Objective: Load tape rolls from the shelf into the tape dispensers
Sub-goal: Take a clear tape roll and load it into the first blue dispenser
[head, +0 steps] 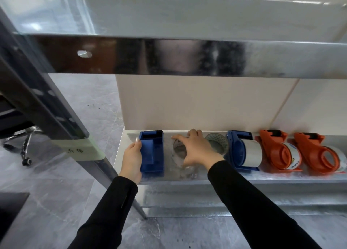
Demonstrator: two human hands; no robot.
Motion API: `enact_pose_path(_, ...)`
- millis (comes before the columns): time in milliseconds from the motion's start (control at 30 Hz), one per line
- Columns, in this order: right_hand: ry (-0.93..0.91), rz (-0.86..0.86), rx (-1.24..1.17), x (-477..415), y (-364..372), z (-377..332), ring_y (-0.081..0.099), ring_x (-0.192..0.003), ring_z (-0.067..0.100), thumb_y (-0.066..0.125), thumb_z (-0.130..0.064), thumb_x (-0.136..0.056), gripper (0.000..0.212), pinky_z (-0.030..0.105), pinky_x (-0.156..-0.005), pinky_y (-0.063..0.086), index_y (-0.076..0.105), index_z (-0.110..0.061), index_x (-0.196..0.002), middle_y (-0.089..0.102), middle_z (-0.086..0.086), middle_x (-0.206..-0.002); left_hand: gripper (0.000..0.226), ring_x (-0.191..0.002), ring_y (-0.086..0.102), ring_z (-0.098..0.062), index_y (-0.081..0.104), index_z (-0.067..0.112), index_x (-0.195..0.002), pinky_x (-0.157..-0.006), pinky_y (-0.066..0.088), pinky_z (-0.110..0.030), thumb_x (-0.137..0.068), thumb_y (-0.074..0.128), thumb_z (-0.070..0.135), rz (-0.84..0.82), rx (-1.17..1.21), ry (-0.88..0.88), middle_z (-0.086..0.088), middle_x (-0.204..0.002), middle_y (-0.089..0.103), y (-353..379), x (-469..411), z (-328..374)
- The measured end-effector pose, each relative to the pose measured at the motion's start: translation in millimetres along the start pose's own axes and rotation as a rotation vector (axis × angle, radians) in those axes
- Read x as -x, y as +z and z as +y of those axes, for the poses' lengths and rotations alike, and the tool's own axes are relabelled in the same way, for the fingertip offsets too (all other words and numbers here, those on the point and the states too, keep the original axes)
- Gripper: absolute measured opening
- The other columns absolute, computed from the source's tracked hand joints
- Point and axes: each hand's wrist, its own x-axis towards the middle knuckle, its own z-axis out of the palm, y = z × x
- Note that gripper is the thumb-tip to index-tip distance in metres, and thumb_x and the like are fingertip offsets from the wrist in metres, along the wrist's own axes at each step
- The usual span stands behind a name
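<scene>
The left hand (pixel 132 156) gripped the empty blue dispenser (pixel 152 154); the right hand (pixel 197 151) curled round a clear tape roll (pixel 178 149). Right of centre, the second blue dispenser (pixel 237 151) held tape.

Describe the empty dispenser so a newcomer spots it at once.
On the low metal shelf, four dispensers sit in a row. The empty dispenser is the leftmost, blue, held by the left hand. Unlike the other blue dispenser and two orange dispensers, it carries no roll.
</scene>
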Motion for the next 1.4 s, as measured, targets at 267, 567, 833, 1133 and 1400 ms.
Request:
enact_pose_path(267,-0.123,-0.016,-0.784,11.5,-13.7,-9.8,0.048,-0.114,0.017,0.085,-0.012,-0.064,0.090,0.021,-0.089,0.044,0.025,-0.031,-0.127,0.042,0.003,-0.125,0.024,-0.120,0.049,-0.025,0.058,0.019,-0.095,-0.111,0.033,-0.045,-0.101,0.038,0.030,-0.037,0.058,-0.014,-0.007,-0.123,0.058,4.5,-0.1,-5.5)
enact_pose_path(567,-0.129,0.098,-0.811,15.8,16.8,-26.5,0.046,-0.101,-0.002,0.090,-0.017,-0.059,0.093,0.003,-0.080,0.041,0.026,-0.029,-0.125,0.043,-0.010,-0.119,0.039,-0.054,0.068,-0.010,0.062,0.015,-0.080,-0.047,0.052,-0.020,-0.103,0.032,0.024,-0.140,0.039,-0.014,0.000,-0.064,0.071,17.0,5.1,-4.0)
enact_pose_path(833,-0.191,0.164,-0.734,18.8,20.3,-29.4,0.025,-0.128,-0.006,0.080,-0.038,-0.073,0.071,0.016,-0.106,0.023,0.045,-0.041,-0.135,0.038,-0.020,-0.139,0.037,-0.105,0.061,-0.030,0.067,0.014,-0.098,-0.102,0.043,-0.047,-0.102,0.032,0.026,-0.140,0.032,-0.014,-0.015,-0.107,0.068,14.5,6.7,-11.3)
enact_pose_path(1133,-0.371,0.591,-0.281,13.6,31.2,-29.4,0.064,-0.108,0.022,0.049,-0.035,-0.093,0.032,0.033,-0.085,0.052,0.070,-0.021,-0.113,0.063,0.004,-0.130,0.041,-0.071,0.070,-0.011,0.065,0.012,-0.104,-0.062,0.055,-0.026,-0.103,0.028,0.031,-0.167,-0.107,0.086,-0.007,-0.086,0.071,13.3,12.0,-17.2)
enact_pose_path(1400,-0.103,0.642,-0.387,-2.3,2.2,-48.0,0.064,-0.057,0.024,0.028,-0.040,-0.102,0.036,0.035,-0.051,0.047,0.048,-0.012,-0.089,0.068,0.002,-0.067,0.053,-0.102,0.063,-0.014,0.058,0.034,-0.108,-0.094,0.050,-0.038,-0.074,0.050,0.074,-0.237,-0.313,0.158,0.001,-0.112,0.067,15.0,23.0,-23.8)
